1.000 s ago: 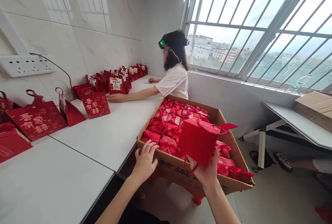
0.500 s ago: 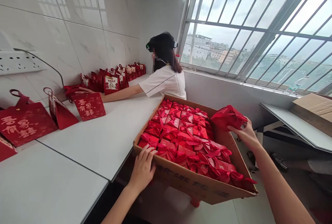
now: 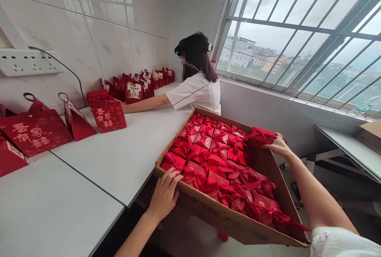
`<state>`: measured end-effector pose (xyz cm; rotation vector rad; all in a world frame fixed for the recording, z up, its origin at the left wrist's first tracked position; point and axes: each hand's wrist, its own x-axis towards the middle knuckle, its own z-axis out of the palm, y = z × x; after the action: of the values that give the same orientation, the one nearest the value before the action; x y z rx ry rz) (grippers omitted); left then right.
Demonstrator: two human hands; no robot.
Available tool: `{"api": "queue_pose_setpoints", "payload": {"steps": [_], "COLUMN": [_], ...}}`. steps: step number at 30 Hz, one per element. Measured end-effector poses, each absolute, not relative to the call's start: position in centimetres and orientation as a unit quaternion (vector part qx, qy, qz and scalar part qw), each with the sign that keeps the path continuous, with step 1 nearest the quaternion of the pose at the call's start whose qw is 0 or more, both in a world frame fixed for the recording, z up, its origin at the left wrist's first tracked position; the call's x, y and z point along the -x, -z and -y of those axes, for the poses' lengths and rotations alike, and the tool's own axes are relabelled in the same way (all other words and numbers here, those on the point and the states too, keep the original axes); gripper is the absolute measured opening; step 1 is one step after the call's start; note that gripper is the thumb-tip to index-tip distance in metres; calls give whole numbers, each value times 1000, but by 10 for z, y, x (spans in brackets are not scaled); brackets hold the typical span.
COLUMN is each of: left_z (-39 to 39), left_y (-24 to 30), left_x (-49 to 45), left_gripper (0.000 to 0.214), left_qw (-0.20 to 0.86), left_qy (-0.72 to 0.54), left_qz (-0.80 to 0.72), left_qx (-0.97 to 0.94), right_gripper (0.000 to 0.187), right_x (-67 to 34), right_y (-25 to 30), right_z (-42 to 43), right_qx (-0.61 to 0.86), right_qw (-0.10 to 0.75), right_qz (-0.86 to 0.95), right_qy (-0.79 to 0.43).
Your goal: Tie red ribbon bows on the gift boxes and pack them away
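Observation:
A cardboard box (image 3: 214,214) stands tilted beside the white table (image 3: 133,146), filled with rows of small red gift boxes (image 3: 208,162) tied with red ribbon bows. My left hand (image 3: 164,191) is closed over the carton's near left rim, fingertips curled inside. At the carton's right wall, my right hand (image 3: 279,146) grips a red ribboned gift box (image 3: 262,135), held above the rim's far right part. The hand partly hides that gift box.
Along the tiled wall stand red gift bags (image 3: 35,130) with handles, several with pale labels. A co-worker (image 3: 196,86) in a white top reaches an arm across the table. A socket strip (image 3: 28,62) with a cable is on the wall. A barred window (image 3: 297,50) lies right.
My right hand has lowered the gift box toward the carton's far right wall. The co-worker's hand has shifted the printed red bag slightly. The view has turned a little; my left hand stays put.

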<state>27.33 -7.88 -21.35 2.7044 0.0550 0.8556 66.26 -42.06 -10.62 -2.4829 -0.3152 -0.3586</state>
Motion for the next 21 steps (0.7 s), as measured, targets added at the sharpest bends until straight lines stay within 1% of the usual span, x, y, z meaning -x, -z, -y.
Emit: {"api": "queue_pose_setpoints", "payload": {"steps": [3, 6, 9, 12, 17, 21], "left_z": [79, 80, 79, 78, 79, 82], "left_y": [213, 214, 215, 217, 215, 212], "left_x": [-273, -273, -273, -272, -270, -271], "left_gripper": [47, 46, 45, 46, 48, 46], "left_qw": [151, 153, 147, 143, 148, 152], "left_qy": [-298, -302, -308, -303, -293, -300], "left_qz": [-22, -27, -24, -20, -28, -29], "left_qx": [-942, -941, -940, -942, -944, -941], "right_gripper": [75, 81, 88, 90, 85, 73], "right_x": [-671, -678, -684, -690, -700, -708], "right_y": [105, 105, 108, 114, 123, 126], "right_z": [416, 410, 403, 396, 389, 390], "right_qx": [956, 967, 972, 973, 969, 966], "right_qw": [257, 222, 201, 195, 204, 210], "right_qz": [103, 106, 111, 118, 133, 143], "right_qy": [95, 71, 56, 46, 42, 49]}}
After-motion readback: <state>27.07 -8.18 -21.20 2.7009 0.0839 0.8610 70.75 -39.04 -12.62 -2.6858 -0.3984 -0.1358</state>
